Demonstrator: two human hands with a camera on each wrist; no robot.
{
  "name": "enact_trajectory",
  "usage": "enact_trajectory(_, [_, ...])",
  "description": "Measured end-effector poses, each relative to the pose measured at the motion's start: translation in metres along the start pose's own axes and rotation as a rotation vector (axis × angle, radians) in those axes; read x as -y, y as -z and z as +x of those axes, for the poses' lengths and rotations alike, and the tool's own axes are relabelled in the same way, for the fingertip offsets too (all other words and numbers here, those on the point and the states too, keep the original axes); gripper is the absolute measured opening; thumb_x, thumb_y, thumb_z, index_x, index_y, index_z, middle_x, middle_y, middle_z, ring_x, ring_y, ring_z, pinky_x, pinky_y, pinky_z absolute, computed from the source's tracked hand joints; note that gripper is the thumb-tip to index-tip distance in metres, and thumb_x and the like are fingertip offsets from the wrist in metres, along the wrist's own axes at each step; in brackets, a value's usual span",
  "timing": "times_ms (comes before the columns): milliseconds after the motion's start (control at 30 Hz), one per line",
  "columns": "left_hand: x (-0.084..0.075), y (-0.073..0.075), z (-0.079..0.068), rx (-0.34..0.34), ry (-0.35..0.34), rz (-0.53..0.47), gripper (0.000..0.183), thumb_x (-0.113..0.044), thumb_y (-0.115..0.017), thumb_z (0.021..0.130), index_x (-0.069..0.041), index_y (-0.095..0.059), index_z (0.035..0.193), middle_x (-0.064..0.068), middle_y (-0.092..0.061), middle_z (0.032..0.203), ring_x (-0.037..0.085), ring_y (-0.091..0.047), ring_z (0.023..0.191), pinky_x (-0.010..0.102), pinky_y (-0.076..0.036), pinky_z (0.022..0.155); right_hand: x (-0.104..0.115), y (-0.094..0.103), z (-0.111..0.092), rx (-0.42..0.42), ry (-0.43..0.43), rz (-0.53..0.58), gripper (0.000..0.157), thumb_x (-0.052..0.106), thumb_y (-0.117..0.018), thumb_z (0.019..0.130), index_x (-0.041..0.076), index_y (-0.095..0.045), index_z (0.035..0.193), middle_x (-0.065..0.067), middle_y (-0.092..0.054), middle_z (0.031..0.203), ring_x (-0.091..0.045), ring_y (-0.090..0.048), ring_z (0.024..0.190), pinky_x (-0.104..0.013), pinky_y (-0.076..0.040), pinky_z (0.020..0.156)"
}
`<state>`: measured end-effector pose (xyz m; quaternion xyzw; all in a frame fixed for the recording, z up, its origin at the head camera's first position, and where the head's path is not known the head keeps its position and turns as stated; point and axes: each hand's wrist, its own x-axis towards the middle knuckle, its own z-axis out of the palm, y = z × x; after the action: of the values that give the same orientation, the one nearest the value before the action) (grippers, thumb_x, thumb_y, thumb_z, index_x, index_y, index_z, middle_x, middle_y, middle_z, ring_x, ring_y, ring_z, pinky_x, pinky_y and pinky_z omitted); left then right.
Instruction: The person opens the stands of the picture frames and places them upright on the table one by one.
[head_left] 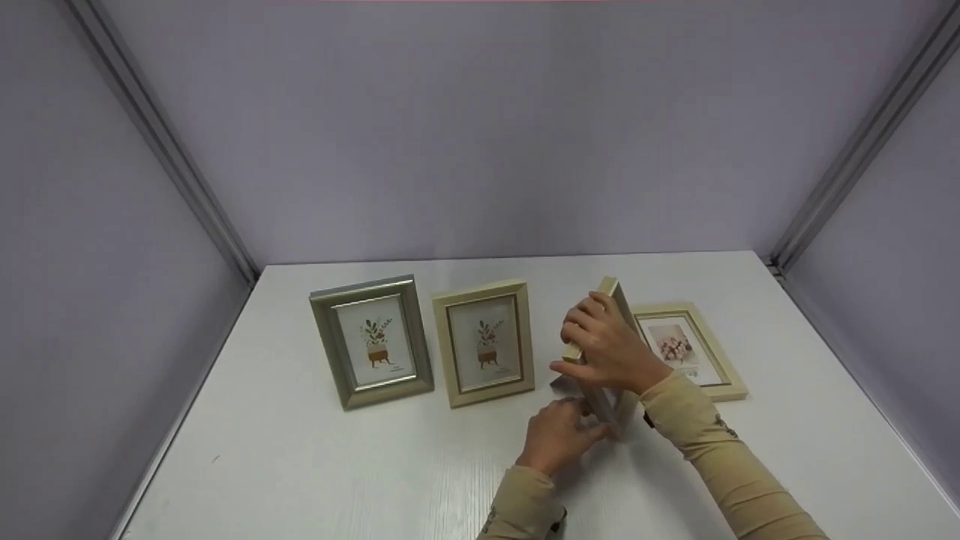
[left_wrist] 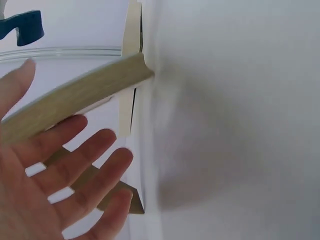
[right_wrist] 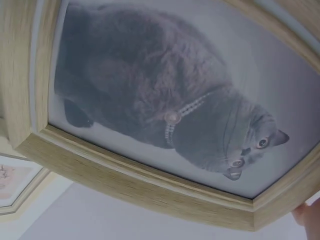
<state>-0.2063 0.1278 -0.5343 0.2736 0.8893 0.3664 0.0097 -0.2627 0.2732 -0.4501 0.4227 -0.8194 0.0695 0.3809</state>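
My right hand (head_left: 607, 341) grips a light wood picture frame (head_left: 611, 286) by its side, with the fingers over its edge. The frame stands tilted, turned nearly edge-on in the head view. In the right wrist view its front shows a picture of a grey cat (right_wrist: 200, 100) with a beaded collar. Low beside the same frame is my left hand (head_left: 559, 435), close to its bottom edge. The left wrist view shows this hand's fingers (left_wrist: 85, 195) spread and its thumb apart, near a wooden bar (left_wrist: 80, 92) of the frame.
To the left, a silver-toned frame (head_left: 334, 349) and a pale wood frame (head_left: 442, 352) stand upright, each with a potted-plant print. A pale frame with a flower picture (head_left: 675, 349) is on the right, partly behind my right arm. Walls (head_left: 480, 150) enclose the white table (head_left: 300, 480).
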Motion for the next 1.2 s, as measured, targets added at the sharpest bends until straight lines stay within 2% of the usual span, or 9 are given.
enact_trajectory(167, [-0.004,-0.009,0.000,-0.204,-0.014,0.015,0.022,-0.029,-0.079,0.089,-0.009,-0.073,0.083,-0.002,-0.068,0.075,0.002,-0.053,0.061,0.021,-0.045,0.054,-0.003,0.003,-0.003,0.005,-0.020,0.061,0.052,0.058,-0.055,0.099,0.009,-0.057,0.082,-0.008,-0.059,0.088,-0.032,-0.056,0.090,-0.071,-0.040,0.095])
enact_trajectory(300, [-0.007,-0.012,0.000,-0.292,-0.005,0.037,0.022,-0.025,-0.077,0.091,-0.011,-0.068,0.077,-0.007,-0.060,0.068,0.001,-0.046,0.057,0.019,-0.040,0.051,-0.009,0.008,-0.005,0.006,-0.077,0.109,0.056,0.064,-0.054,0.097,0.009,-0.061,0.087,-0.008,-0.061,0.093,-0.033,-0.057,0.094,-0.076,-0.032,0.099])
enact_trajectory(433, [-0.005,-0.007,0.002,-0.304,0.028,0.047,0.020,-0.023,-0.077,0.090,-0.011,-0.068,0.078,-0.007,-0.061,0.069,0.002,-0.050,0.059,0.021,-0.042,0.052,-0.017,0.014,-0.009,0.012,-0.137,0.136,0.062,0.066,-0.052,0.097,0.006,-0.068,0.100,-0.012,-0.064,0.103,-0.037,-0.058,0.104,-0.079,-0.026,0.101])
enact_trajectory(567, [0.001,0.002,0.004,-0.320,0.031,0.053,0.017,-0.021,-0.077,0.090,-0.010,-0.068,0.081,-0.005,-0.064,0.072,0.004,-0.054,0.061,0.022,-0.044,0.053,-0.025,0.014,-0.012,0.018,-0.158,0.101,0.067,0.066,-0.050,0.098,0.004,-0.070,0.112,-0.016,-0.065,0.112,-0.041,-0.057,0.110,-0.079,-0.025,0.101])
enact_trajectory(700, [0.007,0.006,0.005,-0.372,0.030,0.069,0.013,-0.020,-0.076,0.091,-0.010,-0.070,0.087,-0.002,-0.067,0.075,0.007,-0.059,0.063,0.024,-0.047,0.054,-0.026,0.010,-0.014,0.043,-0.201,0.059,0.063,0.060,-0.055,0.099,0.002,-0.069,0.118,-0.018,-0.065,0.115,-0.042,-0.056,0.111,-0.079,-0.026,0.101])
enact_trajectory(833, [0.009,0.004,0.003,-0.389,0.027,0.097,0.015,-0.020,-0.074,0.094,-0.007,-0.068,0.091,0.000,-0.066,0.074,0.011,-0.061,0.062,0.026,-0.047,0.051,-0.025,0.007,-0.018,0.029,-0.268,0.037,0.042,0.036,-0.077,0.090,0.000,-0.069,0.110,-0.018,-0.064,0.107,-0.042,-0.057,0.103,-0.079,-0.029,0.099])
enact_trajectory(933, [0.010,0.003,0.003,-0.383,0.029,0.091,0.017,-0.021,-0.072,0.096,-0.006,-0.066,0.095,0.001,-0.064,0.072,0.011,-0.060,0.059,0.027,-0.046,0.048,-0.023,0.004,-0.018,0.018,-0.303,0.024,0.034,0.021,-0.084,0.081,0.001,-0.067,0.104,-0.018,-0.062,0.100,-0.041,-0.057,0.097,-0.079,-0.029,0.099])
enact_trajectory(1100, [0.014,0.004,0.005,-0.392,0.041,0.000,0.015,-0.020,-0.070,0.098,-0.006,-0.064,0.100,0.001,-0.065,0.072,0.009,-0.056,0.057,0.027,-0.044,0.048,-0.024,-0.001,-0.013,0.042,-0.325,-0.019,0.033,0.022,-0.081,0.084,0.003,-0.064,0.106,-0.018,-0.060,0.099,-0.042,-0.056,0.096,-0.078,-0.030,0.099])
enact_trajectory(1200, [0.014,0.005,0.008,-0.376,0.028,-0.048,0.013,-0.016,-0.066,0.100,-0.004,-0.061,0.101,0.004,-0.066,0.074,0.012,-0.058,0.059,0.030,-0.046,0.050,-0.026,-0.002,-0.010,0.033,-0.334,-0.034,0.034,0.023,-0.080,0.084,0.003,-0.064,0.106,-0.018,-0.059,0.098,-0.043,-0.055,0.095,-0.077,-0.032,0.098])
